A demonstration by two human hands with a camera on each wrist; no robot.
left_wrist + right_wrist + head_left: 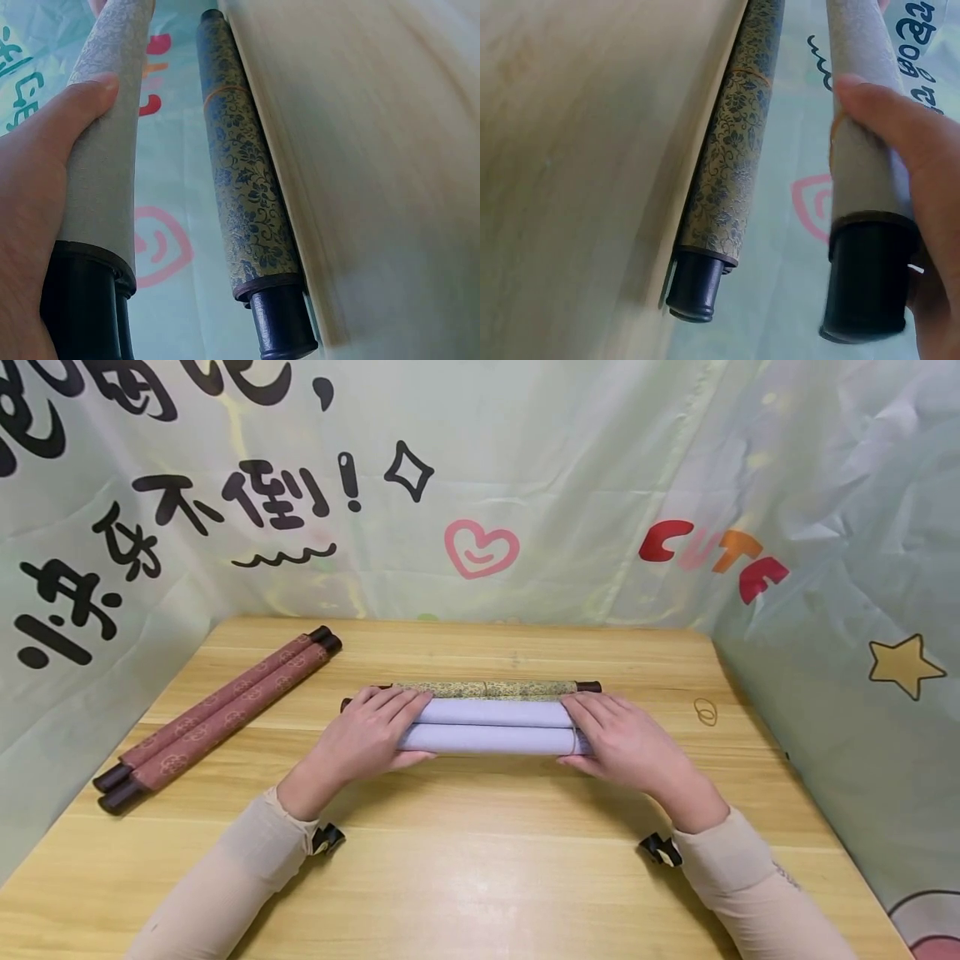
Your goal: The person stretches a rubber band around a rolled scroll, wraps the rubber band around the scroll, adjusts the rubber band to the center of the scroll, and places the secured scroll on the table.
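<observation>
the person's left hand [377,735] and right hand [624,739] grip the lavender scroll [487,738], whose band [575,741] near one end could slip off if rubbed, letting it unroll.

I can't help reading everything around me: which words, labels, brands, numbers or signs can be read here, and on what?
"快乐不倒!" in black, on the cloth backdrop, left side.
"CUTE" in colours, on the backdrop, right side.
The top-left row, also on the backdrop, is cut off, so I can't read it whole.
I see no readable text on the pale scroll, patterned scroll or red scrolls.
</observation>
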